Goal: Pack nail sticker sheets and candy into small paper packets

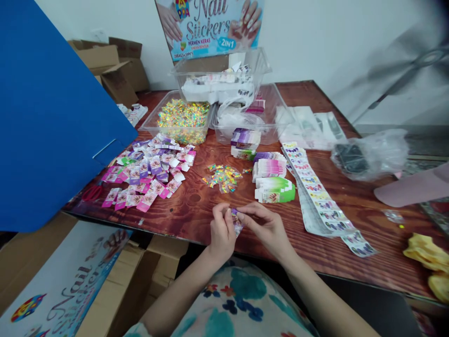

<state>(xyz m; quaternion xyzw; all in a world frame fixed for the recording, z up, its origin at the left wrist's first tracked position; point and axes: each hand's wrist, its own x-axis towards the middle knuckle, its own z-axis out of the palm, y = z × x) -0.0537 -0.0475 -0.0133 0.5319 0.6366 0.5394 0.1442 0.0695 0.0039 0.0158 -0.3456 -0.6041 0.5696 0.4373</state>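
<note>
At table's near edge, left hand (221, 229) and right hand (265, 223) pinch one small sticker packet (237, 222) between fingertips, both grips closed on it; likely risk: packet slips off the table edge (196, 234), or a sleeve scatters the loose candy pile (223, 177) just beyond.

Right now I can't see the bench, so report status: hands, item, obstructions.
Left hand and right hand pinch one small packet. Held above table edge. Nothing between them.

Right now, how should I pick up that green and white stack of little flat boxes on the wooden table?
Pinch the green and white stack of flat boxes across its two long edges, coming straight down from above. It lies flat, with another stack just behind it and the long sticker strip to its right, so its near side is clearest.
</note>
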